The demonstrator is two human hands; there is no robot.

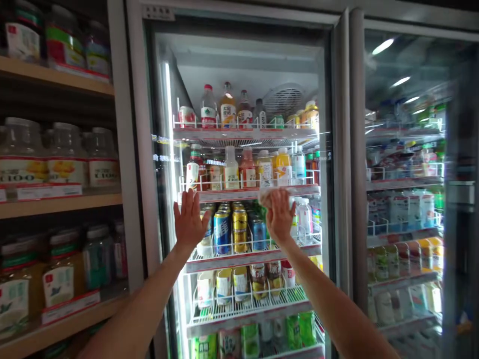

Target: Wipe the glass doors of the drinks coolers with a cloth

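Observation:
My left hand (189, 219) lies flat with its fingers spread against the glass door (239, 55) of a lit drinks fridge. To the right, my right hand (280, 215) presses a pale, crumpled cloth (265, 196) to the same pane. Part of the cloth is hidden under the fingers. Behind the glass, level with both hands, stand a blue can (221, 232) and a gold can (240, 230) on a wire shelf. Bottled drinks line the shelf above them.
On the left, wooden shelves (75, 203) hold rows of capped bottles (65, 149). A grey metal frame (342, 149) divides this door from a second glass-fronted fridge (404, 75) on the right. Ceiling lights reflect in that second door.

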